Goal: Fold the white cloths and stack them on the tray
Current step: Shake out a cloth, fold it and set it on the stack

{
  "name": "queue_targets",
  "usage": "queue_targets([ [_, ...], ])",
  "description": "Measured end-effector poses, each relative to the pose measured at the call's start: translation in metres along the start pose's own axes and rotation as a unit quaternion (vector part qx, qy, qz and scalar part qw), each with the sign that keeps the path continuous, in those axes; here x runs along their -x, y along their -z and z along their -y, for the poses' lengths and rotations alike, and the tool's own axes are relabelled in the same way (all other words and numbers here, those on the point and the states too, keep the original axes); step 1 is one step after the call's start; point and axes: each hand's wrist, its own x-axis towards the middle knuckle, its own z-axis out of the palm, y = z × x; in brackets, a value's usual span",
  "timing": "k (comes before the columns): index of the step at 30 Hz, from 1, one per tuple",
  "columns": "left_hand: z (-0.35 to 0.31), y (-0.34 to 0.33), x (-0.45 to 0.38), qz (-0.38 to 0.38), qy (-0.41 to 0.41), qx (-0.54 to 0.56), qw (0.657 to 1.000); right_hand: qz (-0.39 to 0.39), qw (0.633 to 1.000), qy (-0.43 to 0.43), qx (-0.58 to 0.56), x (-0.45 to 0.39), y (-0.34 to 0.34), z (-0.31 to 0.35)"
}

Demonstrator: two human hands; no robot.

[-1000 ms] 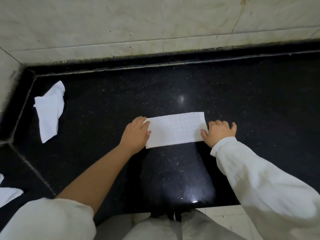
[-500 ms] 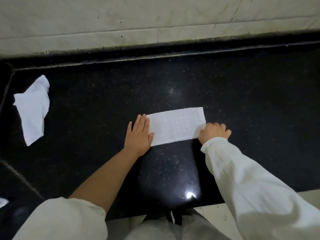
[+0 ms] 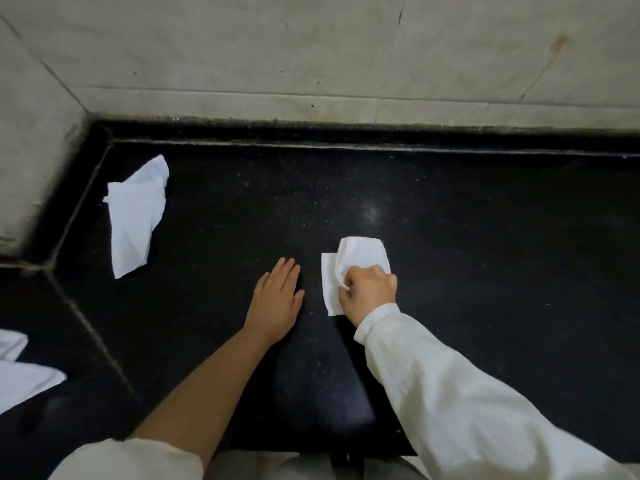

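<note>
A black counter [image 3: 450, 271] with pale speckles fills most of the view, running into a corner where light stone walls [image 3: 311, 57] meet it at the back and on the left. The person's arms reach in from the bottom edge: the right one in a white sleeve [image 3: 467, 393], the left forearm bare with its sleeve pushed up near the elbow. A crumpled cloth [image 3: 135, 220] lies loose on the counter near the left wall, well apart from both hands. More white cloth [image 3: 20, 379] shows at the lower left edge, cut off by the frame, so its shape cannot be told. No tray can be made out. The left hand [image 3: 277, 303] lies flat on the counter, fingers straight and together, holding nothing, just beside the folded cloth. The right hand [image 3: 369, 296] is curled, pinching an edge of the folded cloth [image 3: 360, 258], whose upper layer is bent over the layer that lies flat on the counter beneath it.
</note>
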Motion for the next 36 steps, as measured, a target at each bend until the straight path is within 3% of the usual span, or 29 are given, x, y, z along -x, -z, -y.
queue_targets([
  [3, 0.018, 0.002, 0.012, -0.005, 0.006, -0.011, 1.0, 0.046, 0.996, 0.031, 0.073, 0.001, -0.025, 0.009],
  [7, 0.032, -0.001, 0.019, -0.05, -0.004, 0.013, 0.999, 0.056, 0.996, 0.018, 0.071, -0.001, -0.028, 0.01],
  [11, 0.023, -0.001, 0.017, -0.072, -0.012, 0.038, 0.997, 0.095, 0.987, 0.061, 0.111, 0.004, -0.02, 0.002],
  [17, -0.008, -0.009, 0.007, -0.14, -0.184, 0.041, 0.972, 0.054, 0.974, 0.062, 0.213, 0.014, -0.004, -0.042],
  [20, -0.029, -0.017, 0.006, -0.112, -0.244, 0.021, 0.963, 0.086, 0.965, 0.053, 0.243, 0.011, -0.004, -0.054],
  [22, -0.037, -0.017, 0.003, -0.067, -0.23, -0.025, 0.971, 0.079, 0.966, 0.065, 0.238, 0.008, -0.006, -0.056],
  [26, -0.042, -0.021, 0.0, -0.068, -0.213, -0.075, 0.972, 0.047, 0.975, 0.089, 0.2, 0.0, -0.007, -0.056],
  [30, -0.057, -0.003, 0.001, 0.015, -0.163, -0.149, 0.975, 0.012, 0.98, 0.094, 0.172, 0.001, 0.006, -0.055],
  [36, -0.096, 0.008, -0.007, -0.086, -0.282, -0.153, 0.943, -0.032, 0.99, 0.053, 0.124, 0.039, 0.049, -0.091],
])
